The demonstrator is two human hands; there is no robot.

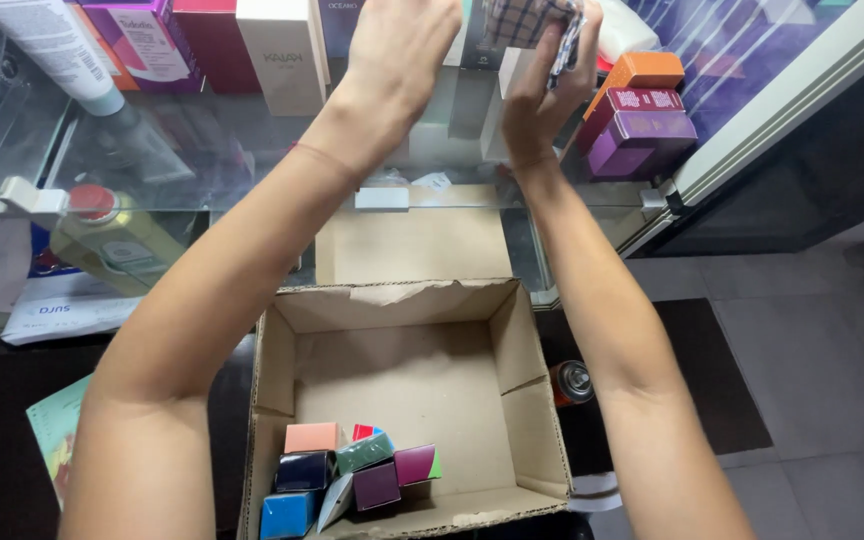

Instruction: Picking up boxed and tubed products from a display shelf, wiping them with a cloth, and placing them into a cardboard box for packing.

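Both arms reach up over a glass shelf (252, 170) of boxed goods. My right hand (542, 85) grips a checked cloth (532, 20) near the top edge, beside a stack of orange, dark red and purple boxes (642, 115). My left hand (407, 45) is raised next to it, its fingers cut off by the frame, close to a tall white box (282, 50) and a greyish box (472, 95). Whether the left hand holds anything is hidden.
Below stands an open cardboard carton (407, 390) with several small coloured boxes in its near left corner. A white tube (52, 45), a yellow-green bottle with a red cap (117, 235), a spray can (572, 380) on the floor and the cabinet's frame (782, 100) surround it.
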